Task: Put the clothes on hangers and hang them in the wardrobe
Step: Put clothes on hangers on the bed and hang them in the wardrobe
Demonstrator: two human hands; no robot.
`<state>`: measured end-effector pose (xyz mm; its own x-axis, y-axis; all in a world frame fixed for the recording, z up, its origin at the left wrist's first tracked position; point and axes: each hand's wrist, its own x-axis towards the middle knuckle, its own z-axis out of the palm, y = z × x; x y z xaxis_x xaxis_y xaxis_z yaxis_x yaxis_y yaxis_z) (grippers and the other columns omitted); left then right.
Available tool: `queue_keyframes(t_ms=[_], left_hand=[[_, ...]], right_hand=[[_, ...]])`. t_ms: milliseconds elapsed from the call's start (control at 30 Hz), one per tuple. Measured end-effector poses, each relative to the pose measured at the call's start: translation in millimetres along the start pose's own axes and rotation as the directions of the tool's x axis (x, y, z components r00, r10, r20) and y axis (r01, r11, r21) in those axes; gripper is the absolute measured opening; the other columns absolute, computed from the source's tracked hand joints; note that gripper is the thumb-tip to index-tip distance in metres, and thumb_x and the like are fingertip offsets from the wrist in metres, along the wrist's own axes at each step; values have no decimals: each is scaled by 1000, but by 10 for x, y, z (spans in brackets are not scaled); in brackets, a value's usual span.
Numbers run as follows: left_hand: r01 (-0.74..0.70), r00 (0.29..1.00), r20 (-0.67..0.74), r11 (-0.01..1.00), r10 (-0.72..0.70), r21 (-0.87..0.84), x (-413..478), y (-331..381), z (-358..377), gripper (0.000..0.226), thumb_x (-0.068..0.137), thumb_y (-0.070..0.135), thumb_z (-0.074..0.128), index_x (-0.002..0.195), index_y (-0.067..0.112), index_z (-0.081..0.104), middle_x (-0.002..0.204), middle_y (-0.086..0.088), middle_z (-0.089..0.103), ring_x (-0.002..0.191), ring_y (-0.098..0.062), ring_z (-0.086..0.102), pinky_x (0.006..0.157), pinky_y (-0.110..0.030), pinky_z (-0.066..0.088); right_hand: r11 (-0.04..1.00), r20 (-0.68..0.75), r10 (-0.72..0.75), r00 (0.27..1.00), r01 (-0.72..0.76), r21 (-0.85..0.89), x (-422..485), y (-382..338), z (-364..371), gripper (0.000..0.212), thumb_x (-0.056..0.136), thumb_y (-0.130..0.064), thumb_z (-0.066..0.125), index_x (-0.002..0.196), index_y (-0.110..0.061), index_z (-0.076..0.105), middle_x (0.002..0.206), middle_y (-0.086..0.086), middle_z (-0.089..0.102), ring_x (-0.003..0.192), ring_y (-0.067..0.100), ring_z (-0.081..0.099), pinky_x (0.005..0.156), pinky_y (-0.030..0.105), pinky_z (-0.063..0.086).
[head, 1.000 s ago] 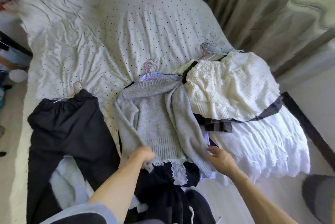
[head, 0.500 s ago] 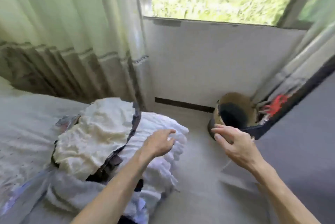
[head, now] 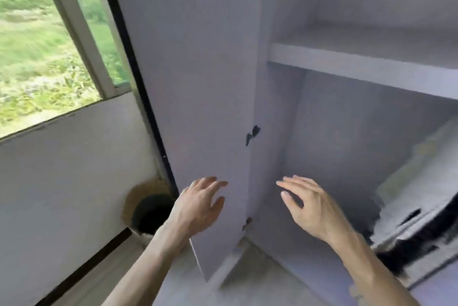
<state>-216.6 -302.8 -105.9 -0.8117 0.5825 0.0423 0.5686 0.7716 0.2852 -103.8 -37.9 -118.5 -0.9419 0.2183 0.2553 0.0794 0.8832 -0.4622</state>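
- White wall (head: 74, 169) fills the left under a window (head: 37, 40) with blurred greenery outside; grey floor (head: 247, 281) runs along the bottom
- wardrobe (head: 322, 132) takes up the right half, pale grey, its opening facing the person; its top and right side are cut off by the frame
- door (head: 198, 70) stands open, swung out to the left, its long axis upright though it leans in the wide-angle view; a dark hinge (head: 252, 133) shows on its inner edge
- shelf (head: 359, 68) crosses the inside, long axis running level and off to the right
- left hand (head: 198, 204) is raised in front of the door's lower part, grip spread and holding nothing; whether the fingertips touch the door cannot be told
- right hand (head: 312, 206) is raised before the open compartment below the shelf, grip spread and holding nothing, fingers pointing left
- heap (head: 421, 194) of pale and dark stuff lies low on the right inside, too smeared to make out
- round dark-mouthed object (head: 146, 211) sits by the wall, partly hidden behind the left wrist
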Motion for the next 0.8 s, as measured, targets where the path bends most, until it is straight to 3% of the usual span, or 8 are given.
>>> queue_keyframes(t_ms=[133,333,433,533,667,800], left_hand=[[-213,977,7,977,213,28,689,477,-68,49,101,41,44,149,43,35,158,9,33,145,-16,30,115,-34,28],[-488,872,-7,870,490,78,1458,1407,-186,49,101,35,46,150,38,38,159,2,31,146,-22,29,116,-38,25],[-574,809,-76,812,582,110,1775,1855,-255,52,98,29,52,149,34,42,159,-4,31,144,-29,32,116,-43,26],[-665,705,-218,736,675,129,2123,2256,-319,60,88,21,65,145,28,48,156,-13,36,139,-36,38,110,-57,37],[-689,624,-316,694,715,210,2600,2799,-451,74,94,32,58,157,36,20,166,-7,10,152,-30,13,119,-58,20],[-667,600,-402,710,692,226,3044,3303,-479,73,98,48,47,159,38,7,167,-4,4,153,-28,9,120,-58,15]], right_hand=[[983,-173,150,973,-165,-76,-198,333,-424,30,96,-35,55,122,-31,70,128,-11,66,129,12,52,106,30,43],[888,-296,372,880,-430,-163,-689,742,-1055,32,98,-34,54,128,-30,65,133,-14,60,131,8,45,107,24,37],[843,-334,443,832,-513,-163,-853,956,-1293,33,98,-35,53,130,-31,61,131,-17,60,130,8,46,101,23,40],[802,-392,502,771,-585,-124,-905,1210,-1458,35,99,-37,52,133,-33,57,128,-15,61,128,11,47,100,29,46],[738,-389,594,704,-670,-84,-803,1637,-1633,44,101,-44,45,143,-34,46,133,-12,58,132,13,43,104,32,42],[666,-317,690,650,-742,-72,-531,2098,-1824,52,101,-49,38,150,-32,32,140,-4,54,133,20,43,100,39,46]])
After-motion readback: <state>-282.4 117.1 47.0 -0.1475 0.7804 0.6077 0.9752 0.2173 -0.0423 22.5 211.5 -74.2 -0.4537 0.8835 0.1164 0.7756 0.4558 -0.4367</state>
